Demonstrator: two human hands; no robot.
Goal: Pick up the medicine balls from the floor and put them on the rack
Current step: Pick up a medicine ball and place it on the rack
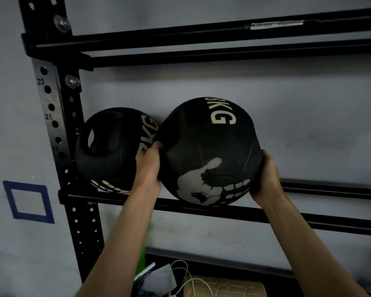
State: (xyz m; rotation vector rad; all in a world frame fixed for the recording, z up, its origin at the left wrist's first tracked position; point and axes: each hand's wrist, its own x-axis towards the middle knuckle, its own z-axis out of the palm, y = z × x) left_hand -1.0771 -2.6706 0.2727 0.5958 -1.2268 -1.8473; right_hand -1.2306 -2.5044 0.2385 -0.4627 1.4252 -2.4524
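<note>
Up close in the head view, a black 8KG medicine ball (210,153) is gripped from both sides, with the left hand (148,166) and right hand (266,174) clasped on it, fingers curled. It is held at the front rail (287,219) of the rack, towards its left end, close against a second ball (109,151) seated beside the left upright (58,116). Whether it rests on the rail cannot be told.

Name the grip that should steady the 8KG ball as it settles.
Right, probably: the right grip holds the 8KG ball on its open side; the left grip sits between it and the neighbouring ball.
</note>
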